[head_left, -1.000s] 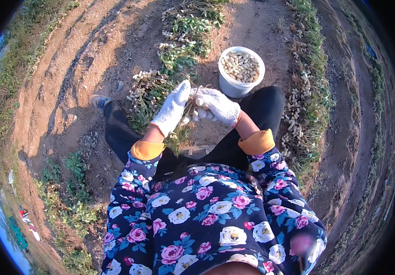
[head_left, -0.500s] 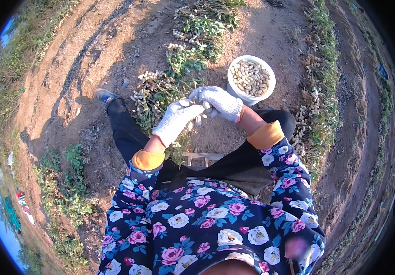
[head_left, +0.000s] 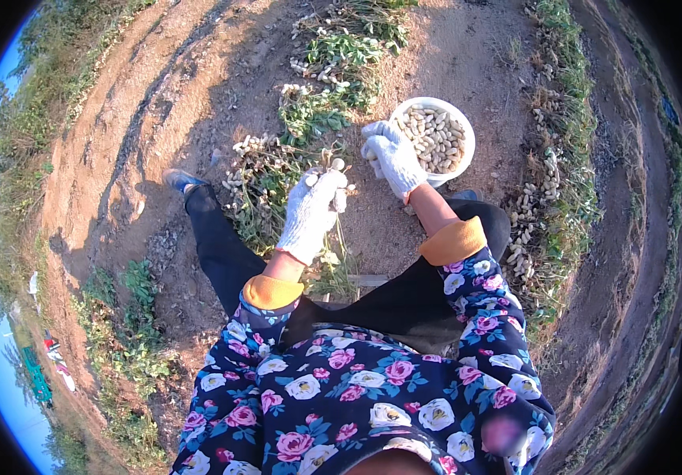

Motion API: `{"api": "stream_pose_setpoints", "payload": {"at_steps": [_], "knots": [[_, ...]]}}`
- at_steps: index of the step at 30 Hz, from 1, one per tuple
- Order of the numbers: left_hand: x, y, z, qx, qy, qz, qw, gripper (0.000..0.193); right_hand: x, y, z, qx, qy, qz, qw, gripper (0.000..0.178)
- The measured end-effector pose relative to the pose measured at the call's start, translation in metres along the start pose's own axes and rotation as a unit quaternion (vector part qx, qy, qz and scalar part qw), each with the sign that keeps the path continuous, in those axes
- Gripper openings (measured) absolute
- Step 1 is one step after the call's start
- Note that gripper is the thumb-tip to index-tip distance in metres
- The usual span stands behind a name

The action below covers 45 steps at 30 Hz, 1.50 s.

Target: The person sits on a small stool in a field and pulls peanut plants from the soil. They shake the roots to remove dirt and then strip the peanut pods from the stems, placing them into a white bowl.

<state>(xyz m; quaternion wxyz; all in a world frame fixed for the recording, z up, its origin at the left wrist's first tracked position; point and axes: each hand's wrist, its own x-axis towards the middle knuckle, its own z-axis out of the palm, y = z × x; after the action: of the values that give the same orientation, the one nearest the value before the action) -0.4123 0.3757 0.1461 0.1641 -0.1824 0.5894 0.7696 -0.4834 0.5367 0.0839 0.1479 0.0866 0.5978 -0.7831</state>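
Note:
My left hand (head_left: 309, 215), in a white knit glove, is closed round the roots of a peanut plant (head_left: 342, 252). Pale pods (head_left: 337, 165) show at its fingertips, and thin green stems hang below the fist toward my lap. My right hand (head_left: 393, 158), gloved too, is at the left side of a white bucket (head_left: 470, 150). Its fingers are curled in, and what they hold, if anything, is hidden. Loose peanuts (head_left: 433, 136) in their shells fill much of the bucket.
Pulled peanut plants (head_left: 258, 178) lie in a row ahead and left, pods showing. Another row (head_left: 551, 190) runs along the right. Between my legs is part of a wooden slatted thing (head_left: 369, 280). Leafy plants (head_left: 131, 317) grow at left on bare brown soil.
My hands have parted. The right one has moved up and away from the plant to the bucket's side, while the left keeps hold of the plant and has turned more upright.

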Motion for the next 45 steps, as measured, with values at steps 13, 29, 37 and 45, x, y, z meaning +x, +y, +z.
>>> {"api": "stream_pose_setpoints", "payload": {"at_steps": [13, 29, 37, 45], "knots": [[0.008, 0.000, 0.007, -0.054, 0.013, 0.011, 0.998, 0.008, -0.041, -0.010, 0.016, 0.113, -0.120, 0.063, 0.984, 0.020], [0.035, -0.014, -0.015, 0.512, 0.036, 0.172, 0.841, 0.028, -0.025, -0.011, -0.003, -0.241, -0.042, -0.232, 0.942, 0.026], [0.033, -0.031, -0.029, 0.550, -0.027, 0.165, 0.818, 0.029, -0.036, -0.003, 0.026, -0.380, -0.147, -0.177, 0.896, 0.022], [0.016, -0.013, -0.028, 0.584, 0.012, 0.347, 0.734, 0.024, -0.025, -0.026, 0.002, -0.056, 0.020, -0.020, 0.998, 0.030]]}}
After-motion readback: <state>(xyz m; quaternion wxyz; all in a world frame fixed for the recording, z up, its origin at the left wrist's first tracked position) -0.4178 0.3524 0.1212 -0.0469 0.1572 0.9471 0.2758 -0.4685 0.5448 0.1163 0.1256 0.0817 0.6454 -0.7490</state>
